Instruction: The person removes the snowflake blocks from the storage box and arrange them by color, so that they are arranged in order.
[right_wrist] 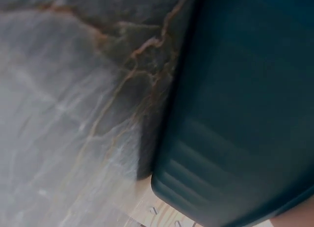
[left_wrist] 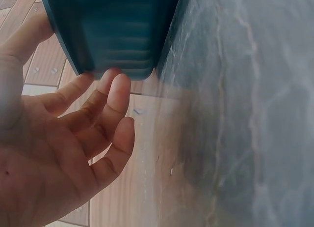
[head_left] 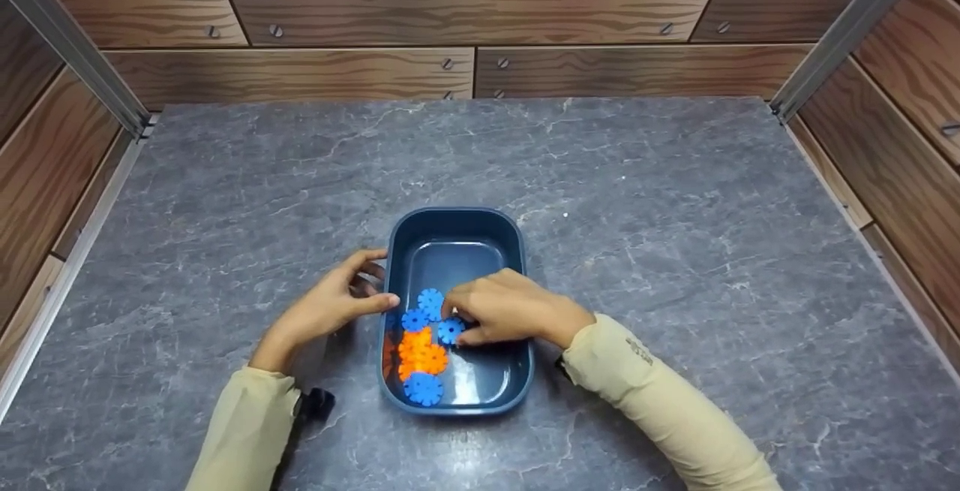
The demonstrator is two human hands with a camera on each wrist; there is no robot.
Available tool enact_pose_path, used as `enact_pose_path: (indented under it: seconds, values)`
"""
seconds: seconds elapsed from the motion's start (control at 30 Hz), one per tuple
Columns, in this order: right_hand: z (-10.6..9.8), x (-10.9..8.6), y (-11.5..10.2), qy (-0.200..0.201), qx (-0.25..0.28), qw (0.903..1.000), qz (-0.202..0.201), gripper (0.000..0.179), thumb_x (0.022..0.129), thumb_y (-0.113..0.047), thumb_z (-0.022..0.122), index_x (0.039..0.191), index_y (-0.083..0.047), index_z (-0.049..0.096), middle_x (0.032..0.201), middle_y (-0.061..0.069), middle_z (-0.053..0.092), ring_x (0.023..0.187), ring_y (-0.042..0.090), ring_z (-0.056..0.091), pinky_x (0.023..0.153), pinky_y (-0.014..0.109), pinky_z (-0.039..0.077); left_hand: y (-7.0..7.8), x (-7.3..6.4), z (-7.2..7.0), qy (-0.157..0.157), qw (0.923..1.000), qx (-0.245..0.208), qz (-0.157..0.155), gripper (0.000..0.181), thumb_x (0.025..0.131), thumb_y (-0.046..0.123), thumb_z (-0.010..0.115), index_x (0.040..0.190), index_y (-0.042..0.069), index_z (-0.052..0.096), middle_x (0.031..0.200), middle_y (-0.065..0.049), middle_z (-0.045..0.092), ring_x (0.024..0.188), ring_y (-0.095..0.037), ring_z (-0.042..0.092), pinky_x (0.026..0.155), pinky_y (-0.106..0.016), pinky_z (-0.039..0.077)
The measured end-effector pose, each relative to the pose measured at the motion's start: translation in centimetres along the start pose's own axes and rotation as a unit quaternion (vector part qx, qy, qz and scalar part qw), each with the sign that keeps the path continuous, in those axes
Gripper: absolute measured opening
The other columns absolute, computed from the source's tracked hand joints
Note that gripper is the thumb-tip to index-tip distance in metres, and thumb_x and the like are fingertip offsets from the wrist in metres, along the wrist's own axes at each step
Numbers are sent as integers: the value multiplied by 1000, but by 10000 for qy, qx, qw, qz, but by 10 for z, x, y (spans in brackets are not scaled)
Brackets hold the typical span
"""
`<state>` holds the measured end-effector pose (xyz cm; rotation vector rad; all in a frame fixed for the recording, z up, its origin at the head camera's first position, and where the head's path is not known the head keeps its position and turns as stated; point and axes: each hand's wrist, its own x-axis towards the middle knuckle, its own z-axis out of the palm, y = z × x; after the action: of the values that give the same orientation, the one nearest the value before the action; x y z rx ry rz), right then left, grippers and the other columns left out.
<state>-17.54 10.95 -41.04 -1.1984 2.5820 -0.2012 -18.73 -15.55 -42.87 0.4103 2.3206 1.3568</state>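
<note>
A dark blue plastic bin (head_left: 517, 393) stands on the table with flat, notched flower-shaped discs along its left side. Inside it, my right hand (head_left: 510, 307) pinches a blue notched disc (head_left: 451, 331) between thumb and fingers. Two other blue discs (head_left: 415, 320) lie just left of that hand. Below them is a cluster of orange discs (head_left: 424, 353), then a larger blue disc (head_left: 424, 389). At the bin's left side, my left hand (head_left: 330, 299) rests its thumb on the rim, its loosely bent fingers near the outer wall. The right wrist view shows mostly the bin's outer wall (right_wrist: 235, 114).
The grey marble-patterned table (head_left: 675, 198) extends around the bin. Wood-patterned panels (head_left: 480, 7) stand at the back and sides, with metal posts (head_left: 840, 33) at the far corners. A black wrist strap piece (head_left: 319, 403) sits by the left sleeve.
</note>
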Motion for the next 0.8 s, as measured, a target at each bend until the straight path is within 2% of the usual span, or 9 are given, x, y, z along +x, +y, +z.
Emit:
enact_pose_path:
  seconds: [0.17,0.4,0.57,0.7,0.8]
  values:
    - [-3,-4,2,255,238,9994,-17,33,88,-43,68,114,-22,64,85,-7,62,69,6,51,61,22,40,0,-1,1,-6,10000,-72,-5,72,87,31,72,144,6,37,124,-18,53,97,-22,54,81,-28,46]
    - [-13,-12,7,617,475,9969,62,33,87,-40,69,114,-21,66,83,-5,59,68,6,49,60,22,39,0,1,1,-32,9999,-144,7,73,87,28,72,145,3,35,124,-20,53,94,-22,54,80,-29,46]
    - [-18,-18,12,854,593,9944,179,32,87,-38,69,112,-20,66,81,-4,57,65,6,45,59,21,36,-1,0,1,-45,9998,-218,16,74,87,27,73,145,3,34,108,-14,57,82,-18,52,70,-24,44]
    - [-22,-23,17,998,645,9926,249,31,88,-37,69,112,-18,65,79,-4,54,63,6,42,57,20,34,-1,1,1,-155,9985,-516,98,75,87,23,72,145,1,31,93,-7,58,72,-14,53,60,-21,41]
    - [-25,-26,19,1016,670,9920,337,31,88,-38,68,112,-17,65,79,-5,54,63,5,43,57,19,34,-2,1,1,-216,9971,-714,129,76,87,21,72,145,0,29,88,-4,58,68,-13,54,58,-22,42]
